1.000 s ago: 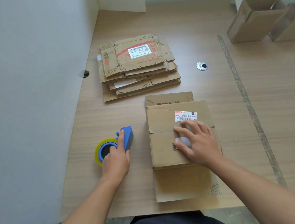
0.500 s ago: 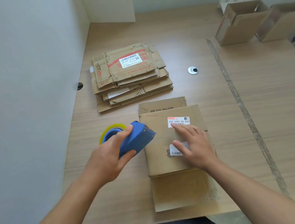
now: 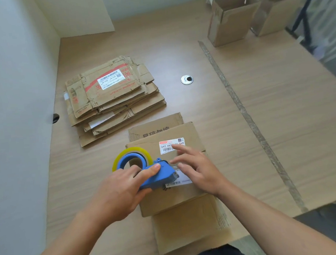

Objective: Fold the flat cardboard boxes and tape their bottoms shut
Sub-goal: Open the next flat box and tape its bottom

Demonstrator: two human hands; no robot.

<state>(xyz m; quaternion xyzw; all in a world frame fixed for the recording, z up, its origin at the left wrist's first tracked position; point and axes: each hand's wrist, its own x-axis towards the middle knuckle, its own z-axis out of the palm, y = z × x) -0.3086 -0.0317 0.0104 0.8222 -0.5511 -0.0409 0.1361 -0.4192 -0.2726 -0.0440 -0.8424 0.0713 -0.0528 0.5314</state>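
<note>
The left hand has its fingers and thumb wrapped tight round the blue tape dispenser. It holds the dispenser over the middle of the box. The yellowish tape roll sits at the dispenser's far left end. I cannot tell if the dispenser touches the cardboard. The right hand is just beside the dispenser's front end, with its fingers spread apart and holding nothing. Its fingers are blurry, so I cannot tell if they rest on the box.

The box sits on the table, close to the person, with one flap pointing at them. The right hand's fingers cover some of the numbers on the top label. The dispenser hides part of the lower label, and its words are too small to read. The print on the far flap is cut off by the cardboard on top of it.

Behind the box, to the left, is the stack of flat boxes. Two open boxes stand far off on the right.

Half a second ago the dispenser was at the box's left edge and the right hand lay flat on the box. Now the dispenser is over the middle, and the right hand's fingers are spread by its front.
</note>
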